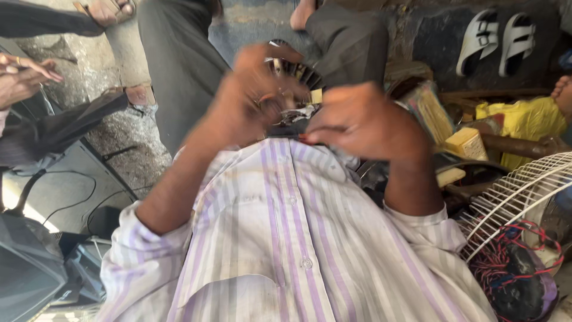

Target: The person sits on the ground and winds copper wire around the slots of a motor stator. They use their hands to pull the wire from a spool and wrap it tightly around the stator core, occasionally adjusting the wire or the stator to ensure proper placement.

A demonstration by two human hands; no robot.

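Observation:
Both my hands are raised close in front of my striped white and purple shirt (286,238), and both are blurred. My left hand (250,101) curls its fingers around the near side of a dark round motor stator (292,65) with slotted teeth and thin copper-coloured wire. My right hand (363,122) sits just to its right. Its fingers are bent down onto the lower edge of the same part. Most of the stator is hidden behind the two hands.
A white wire fan guard (512,191) lies at the right, above a tangle of red and blue wires (518,262). A yellow bag (524,119), wooden blocks (465,143) and white sandals (497,39) lie beyond. Another person's hand (21,77) is at the left edge.

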